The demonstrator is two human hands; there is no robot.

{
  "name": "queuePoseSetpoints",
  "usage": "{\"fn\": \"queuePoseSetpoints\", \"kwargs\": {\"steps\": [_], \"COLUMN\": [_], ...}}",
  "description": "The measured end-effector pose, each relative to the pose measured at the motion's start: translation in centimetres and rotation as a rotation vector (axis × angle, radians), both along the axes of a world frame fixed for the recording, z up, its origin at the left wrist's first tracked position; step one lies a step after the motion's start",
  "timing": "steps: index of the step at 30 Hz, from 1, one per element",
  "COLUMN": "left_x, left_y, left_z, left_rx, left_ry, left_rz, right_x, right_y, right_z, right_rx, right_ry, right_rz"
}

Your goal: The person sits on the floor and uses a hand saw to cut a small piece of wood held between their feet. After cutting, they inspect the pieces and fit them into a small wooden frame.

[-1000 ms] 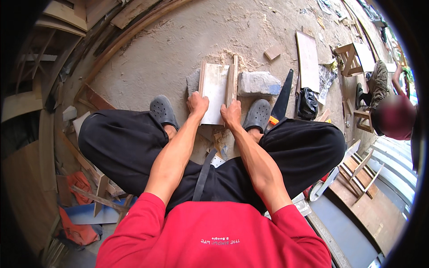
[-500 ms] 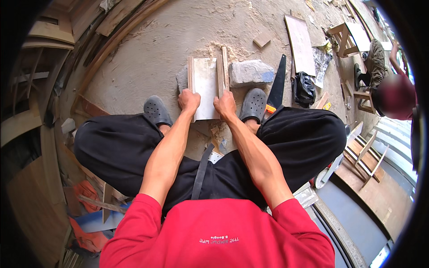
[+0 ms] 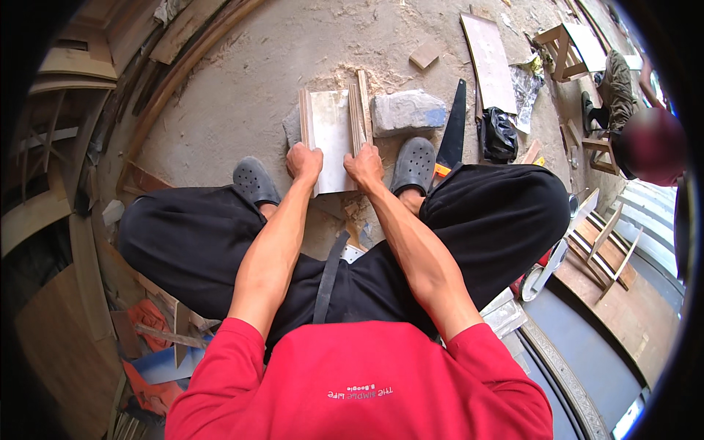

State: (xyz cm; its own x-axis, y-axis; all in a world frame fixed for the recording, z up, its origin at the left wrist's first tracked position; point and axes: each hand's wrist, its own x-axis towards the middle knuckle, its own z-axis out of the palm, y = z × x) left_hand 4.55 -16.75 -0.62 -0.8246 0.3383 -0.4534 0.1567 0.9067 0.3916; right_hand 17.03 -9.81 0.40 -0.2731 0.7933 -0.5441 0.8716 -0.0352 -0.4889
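Observation:
Between my feet lies a pale wooden panel [image 3: 331, 136] flanked by layered plywood strips, the left strip [image 3: 306, 114] and the right strip [image 3: 356, 117]. My left hand [image 3: 304, 161] is closed around the near end of the left strip. At the near end of the right strip, my right hand [image 3: 364, 164] is closed in the same way. Another thin wood strip [image 3: 364, 92] stands out past the right one. A rough grey block [image 3: 408, 112] sits just right of the wood, and part of another grey block [image 3: 292, 127] shows at its left.
A handsaw [image 3: 452, 128] with an orange handle lies beyond my right shoe [image 3: 414, 164]. Farther right are a long board [image 3: 490, 66], a black plastic bag [image 3: 499, 136] and a seated person [image 3: 653, 147]. Wood scraps and panels [image 3: 55, 352] crowd the left side.
The view has shifted slightly. Both hands keep their grip on the wooden strips, and the pieces look nearly unmoved.

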Motion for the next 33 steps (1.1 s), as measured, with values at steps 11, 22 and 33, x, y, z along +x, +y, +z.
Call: {"fn": "queuePoseSetpoints", "kwargs": {"steps": [11,22,33], "left_x": [0.7,0.0,0.0], "left_y": [-0.2,-0.5,-2.3], "left_z": [-0.3,-0.2,1.8], "left_rx": [0.097,0.093,0.073], "left_ry": [0.082,0.017,-0.11], "left_rz": [-0.011,-0.08,-0.086], "right_x": [1.7,3.5,4.6], "right_y": [-1.5,-3.1,-0.9], "right_z": [-0.3,-0.5,-1.5], "right_rx": [-0.073,-0.072,-0.318], "right_ry": [-0.046,-0.042,0.159], "right_rz": [0.006,0.044,-0.076]}}
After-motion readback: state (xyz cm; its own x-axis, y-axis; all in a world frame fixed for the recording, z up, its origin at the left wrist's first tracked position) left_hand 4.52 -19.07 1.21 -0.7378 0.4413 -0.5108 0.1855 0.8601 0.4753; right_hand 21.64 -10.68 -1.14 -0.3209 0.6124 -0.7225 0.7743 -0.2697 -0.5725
